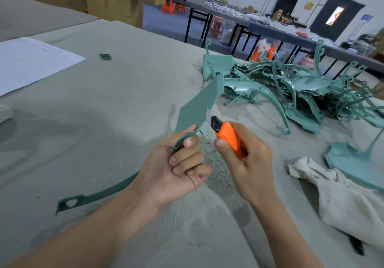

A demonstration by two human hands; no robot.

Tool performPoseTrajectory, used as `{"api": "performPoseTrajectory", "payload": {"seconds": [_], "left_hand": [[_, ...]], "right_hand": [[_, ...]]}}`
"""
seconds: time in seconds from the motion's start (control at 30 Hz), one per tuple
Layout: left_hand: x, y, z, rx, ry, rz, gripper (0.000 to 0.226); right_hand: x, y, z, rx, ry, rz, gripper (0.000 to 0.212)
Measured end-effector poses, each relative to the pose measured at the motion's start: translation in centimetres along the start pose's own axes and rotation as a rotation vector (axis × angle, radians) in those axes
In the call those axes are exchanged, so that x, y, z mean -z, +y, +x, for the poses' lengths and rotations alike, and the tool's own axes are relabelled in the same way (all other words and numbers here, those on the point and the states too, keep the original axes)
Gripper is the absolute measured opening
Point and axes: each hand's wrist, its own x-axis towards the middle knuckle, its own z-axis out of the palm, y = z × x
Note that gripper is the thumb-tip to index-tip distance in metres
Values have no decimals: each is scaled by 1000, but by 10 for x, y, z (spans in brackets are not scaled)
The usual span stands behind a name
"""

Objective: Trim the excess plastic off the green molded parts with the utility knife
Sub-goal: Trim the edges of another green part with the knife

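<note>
My left hand (178,163) grips a green molded part (197,103) above the table. Its flat pointed panel rises up and to the right, and its long curved arm runs down-left behind my wrist to a looped end (70,203). My right hand (249,159) holds an orange utility knife (230,137). The knife's black tip (216,123) sits just right of the panel's lower edge, a small gap apart. A small peg sticks out of the part between thumb and knife.
A pile of green molded parts (291,89) lies at the back right of the grey cloth-covered table (104,122). One more green part (353,163) and a white rag (342,197) lie at the right. A printed sheet (31,62) lies far left. Plastic shavings lie under my hands.
</note>
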Motion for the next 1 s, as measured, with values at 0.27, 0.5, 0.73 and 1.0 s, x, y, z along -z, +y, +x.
{"api": "performPoseTrajectory", "payload": {"seconds": [0.27, 0.5, 0.73, 1.0], "left_hand": [[-1, -9, 0, 56, 1, 51, 37], [-7, -14, 2, 8, 121, 201, 39], [-11, -12, 2, -49, 220, 460, 34], [-8, -9, 0, 15, 184, 560, 36]], "right_hand": [[8, 12, 11, -64, 206, -87, 38], [22, 14, 9, -186, 381, 146, 29], [18, -7, 6, -302, -32, 622, 22], [20, -5, 8, -415, 150, 712, 17]]}}
